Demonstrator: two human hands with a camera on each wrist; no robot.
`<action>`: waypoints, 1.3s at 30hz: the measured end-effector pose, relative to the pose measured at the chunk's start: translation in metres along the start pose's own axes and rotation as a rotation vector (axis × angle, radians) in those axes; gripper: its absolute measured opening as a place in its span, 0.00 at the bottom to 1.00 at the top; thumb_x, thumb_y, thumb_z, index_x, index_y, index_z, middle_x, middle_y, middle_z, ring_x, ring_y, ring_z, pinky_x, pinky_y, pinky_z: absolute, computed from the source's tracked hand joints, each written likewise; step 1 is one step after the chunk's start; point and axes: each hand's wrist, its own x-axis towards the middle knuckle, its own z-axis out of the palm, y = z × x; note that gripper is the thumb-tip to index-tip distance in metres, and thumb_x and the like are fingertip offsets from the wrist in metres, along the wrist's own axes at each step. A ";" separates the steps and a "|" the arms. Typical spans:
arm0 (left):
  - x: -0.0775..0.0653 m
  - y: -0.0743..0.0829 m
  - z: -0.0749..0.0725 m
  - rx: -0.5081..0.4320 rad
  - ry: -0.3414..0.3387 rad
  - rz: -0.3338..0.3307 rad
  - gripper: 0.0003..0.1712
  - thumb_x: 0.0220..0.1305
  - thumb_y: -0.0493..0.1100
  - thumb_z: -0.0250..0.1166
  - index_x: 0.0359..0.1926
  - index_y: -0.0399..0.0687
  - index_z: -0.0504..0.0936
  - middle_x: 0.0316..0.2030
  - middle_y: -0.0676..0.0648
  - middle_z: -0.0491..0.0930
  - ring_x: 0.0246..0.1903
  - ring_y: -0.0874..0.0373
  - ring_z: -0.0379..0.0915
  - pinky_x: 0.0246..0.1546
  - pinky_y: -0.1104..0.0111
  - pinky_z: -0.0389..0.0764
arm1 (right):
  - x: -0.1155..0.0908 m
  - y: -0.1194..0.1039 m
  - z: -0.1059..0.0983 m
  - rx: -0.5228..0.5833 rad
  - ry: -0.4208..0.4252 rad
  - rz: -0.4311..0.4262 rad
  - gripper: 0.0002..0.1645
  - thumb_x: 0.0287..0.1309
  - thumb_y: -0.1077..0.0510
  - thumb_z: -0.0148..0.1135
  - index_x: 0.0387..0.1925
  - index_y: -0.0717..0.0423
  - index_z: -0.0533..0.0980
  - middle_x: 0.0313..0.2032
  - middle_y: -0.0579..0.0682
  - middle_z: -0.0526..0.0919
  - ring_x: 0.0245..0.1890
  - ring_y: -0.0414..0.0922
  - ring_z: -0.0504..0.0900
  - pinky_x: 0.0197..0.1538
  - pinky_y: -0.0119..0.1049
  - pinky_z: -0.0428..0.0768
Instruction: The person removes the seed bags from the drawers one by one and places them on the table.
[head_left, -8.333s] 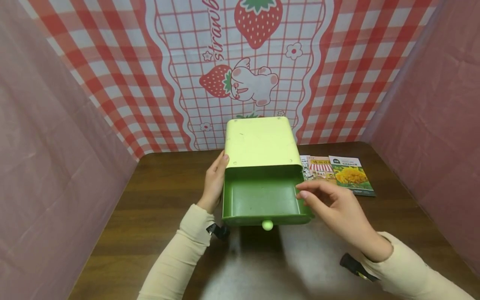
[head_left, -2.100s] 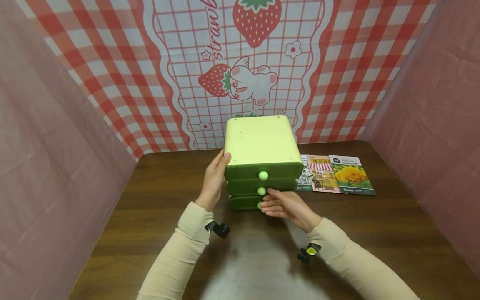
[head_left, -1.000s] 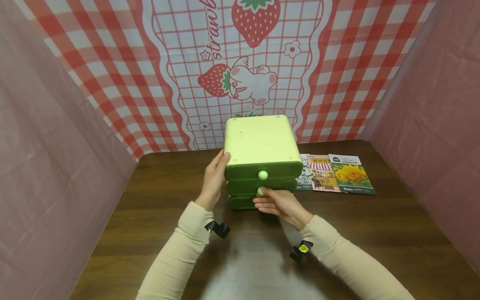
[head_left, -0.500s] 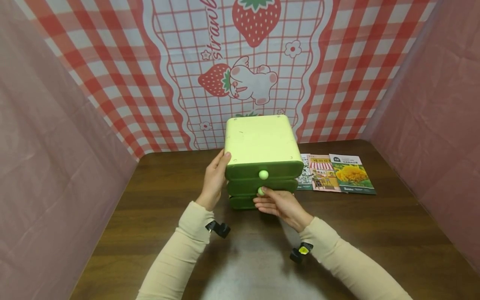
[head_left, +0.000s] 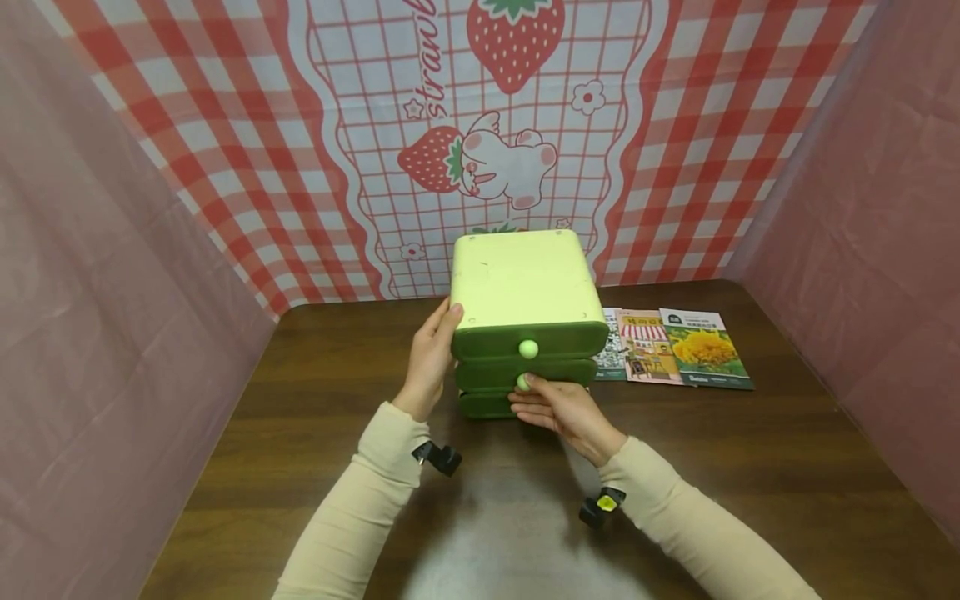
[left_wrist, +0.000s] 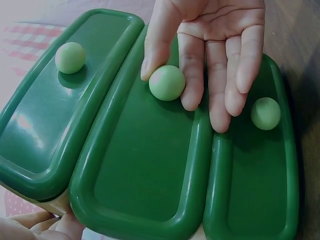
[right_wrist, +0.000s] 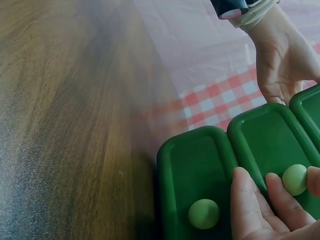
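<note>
A small desktop drawer cabinet (head_left: 525, 279) with a pale yellow-green body stands on the table. Three dark green drawers are stacked in it, all pushed in, each with a round light green knob. My right hand (head_left: 566, 410) pinches the middle knob (left_wrist: 167, 83) between thumb and index finger, its other fingers stretched out below, in front of the bottom drawer (left_wrist: 255, 180). The bottom knob (right_wrist: 204, 214) is hidden behind them in the head view. Against the cabinet's left side lies my left hand (head_left: 429, 362), fingers extended near the top edge. Above sits the top drawer's knob (head_left: 528, 349).
Right of the cabinet lie several flat printed packets: one with a yellow flower (head_left: 705, 348), one with a striped awning (head_left: 647, 346), and one partly hidden behind the cabinet. A red-checked strawberry cloth (head_left: 517, 150) hangs behind the wooden table (head_left: 315, 433); pink curtains flank it.
The top drawer, pulled out in the oldest frame, is now pushed in. My right hand has come down from its side to the middle knob and pinches it. The left hand has stayed put.
</note>
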 end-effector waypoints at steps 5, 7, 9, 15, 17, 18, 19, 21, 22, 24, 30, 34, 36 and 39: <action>0.000 0.000 0.000 0.008 0.001 -0.002 0.36 0.70 0.63 0.54 0.74 0.57 0.62 0.73 0.52 0.60 0.71 0.56 0.58 0.70 0.59 0.67 | 0.000 0.003 -0.003 -0.002 -0.013 -0.005 0.38 0.66 0.42 0.60 0.59 0.73 0.72 0.54 0.64 0.82 0.54 0.51 0.83 0.55 0.39 0.83; -0.001 0.000 0.000 0.013 0.004 -0.001 0.36 0.70 0.63 0.54 0.74 0.57 0.61 0.73 0.52 0.60 0.72 0.56 0.57 0.70 0.59 0.66 | -0.001 0.003 -0.003 0.000 -0.016 -0.008 0.38 0.66 0.42 0.60 0.59 0.73 0.72 0.54 0.65 0.81 0.54 0.51 0.83 0.55 0.39 0.83; -0.001 0.000 0.000 0.014 0.005 -0.001 0.36 0.70 0.63 0.54 0.74 0.57 0.61 0.73 0.52 0.60 0.72 0.56 0.56 0.70 0.59 0.66 | -0.001 0.002 -0.004 -0.002 -0.017 -0.009 0.38 0.65 0.42 0.60 0.59 0.73 0.72 0.55 0.65 0.81 0.54 0.52 0.83 0.55 0.39 0.83; -0.001 0.000 0.000 0.005 0.001 -0.010 0.37 0.70 0.64 0.54 0.74 0.57 0.62 0.73 0.52 0.60 0.72 0.54 0.58 0.70 0.58 0.67 | -0.004 0.001 -0.003 -0.002 -0.024 0.005 0.39 0.64 0.41 0.60 0.59 0.72 0.72 0.54 0.64 0.82 0.51 0.49 0.85 0.55 0.39 0.83; -0.001 -0.001 0.000 0.006 -0.003 -0.012 0.37 0.69 0.64 0.54 0.74 0.58 0.61 0.73 0.52 0.60 0.72 0.55 0.57 0.70 0.57 0.66 | -0.006 0.000 -0.003 -0.002 -0.026 0.009 0.39 0.64 0.41 0.60 0.59 0.72 0.72 0.54 0.63 0.82 0.50 0.48 0.85 0.55 0.39 0.83; -0.002 -0.001 0.000 0.008 -0.004 -0.009 0.37 0.69 0.64 0.54 0.74 0.57 0.61 0.74 0.52 0.60 0.72 0.54 0.57 0.70 0.56 0.66 | -0.007 0.000 -0.003 -0.002 -0.026 0.012 0.38 0.64 0.41 0.61 0.59 0.72 0.73 0.53 0.63 0.82 0.50 0.47 0.85 0.55 0.39 0.83; -0.002 0.000 0.000 0.010 -0.005 -0.009 0.37 0.69 0.64 0.54 0.74 0.57 0.61 0.74 0.52 0.59 0.72 0.54 0.57 0.70 0.56 0.66 | -0.007 0.000 -0.003 -0.005 -0.027 0.013 0.38 0.64 0.41 0.60 0.59 0.72 0.73 0.53 0.62 0.83 0.50 0.47 0.85 0.55 0.39 0.83; -0.002 0.000 0.000 0.013 -0.005 -0.005 0.38 0.69 0.65 0.54 0.74 0.57 0.61 0.74 0.52 0.59 0.72 0.54 0.56 0.70 0.56 0.66 | -0.009 0.000 -0.003 -0.008 -0.029 0.015 0.38 0.65 0.41 0.60 0.58 0.72 0.73 0.53 0.62 0.83 0.51 0.48 0.85 0.55 0.39 0.83; -0.002 0.000 0.000 0.013 -0.006 -0.001 0.38 0.69 0.65 0.54 0.74 0.57 0.61 0.74 0.52 0.59 0.72 0.54 0.56 0.70 0.56 0.66 | -0.009 0.000 -0.003 -0.013 -0.031 0.015 0.38 0.65 0.41 0.60 0.58 0.71 0.73 0.53 0.62 0.83 0.51 0.48 0.85 0.55 0.39 0.83; -0.002 0.000 0.000 0.015 -0.006 0.004 0.38 0.69 0.65 0.55 0.74 0.56 0.61 0.74 0.51 0.59 0.72 0.53 0.56 0.70 0.56 0.65 | -0.011 0.000 -0.003 -0.018 -0.033 0.016 0.37 0.65 0.41 0.60 0.58 0.71 0.73 0.54 0.63 0.82 0.52 0.49 0.85 0.55 0.39 0.83; -0.002 -0.001 0.000 0.003 -0.010 0.000 0.38 0.69 0.64 0.55 0.74 0.57 0.61 0.73 0.51 0.60 0.71 0.53 0.59 0.69 0.56 0.68 | -0.016 0.000 -0.002 -0.031 -0.040 0.018 0.37 0.66 0.41 0.59 0.58 0.72 0.73 0.55 0.65 0.80 0.50 0.48 0.85 0.55 0.39 0.83; -0.002 -0.001 0.000 -0.010 -0.011 -0.007 0.37 0.69 0.64 0.55 0.74 0.58 0.61 0.73 0.51 0.60 0.69 0.53 0.63 0.66 0.57 0.71 | -0.019 0.000 -0.001 -0.028 -0.035 0.024 0.36 0.66 0.41 0.59 0.57 0.71 0.74 0.53 0.62 0.83 0.49 0.48 0.86 0.54 0.40 0.83; -0.002 -0.001 0.000 -0.013 -0.007 -0.013 0.37 0.69 0.64 0.55 0.74 0.58 0.62 0.73 0.51 0.61 0.67 0.53 0.65 0.65 0.57 0.72 | -0.021 0.001 0.000 -0.026 -0.039 0.025 0.36 0.66 0.42 0.59 0.57 0.71 0.74 0.52 0.62 0.83 0.49 0.47 0.86 0.54 0.40 0.83; -0.002 -0.001 0.000 -0.013 -0.002 -0.018 0.36 0.69 0.63 0.55 0.74 0.59 0.62 0.72 0.52 0.62 0.65 0.54 0.68 0.64 0.58 0.73 | -0.024 0.003 0.000 -0.020 -0.045 0.026 0.35 0.66 0.42 0.59 0.56 0.71 0.74 0.53 0.63 0.83 0.48 0.48 0.86 0.54 0.40 0.83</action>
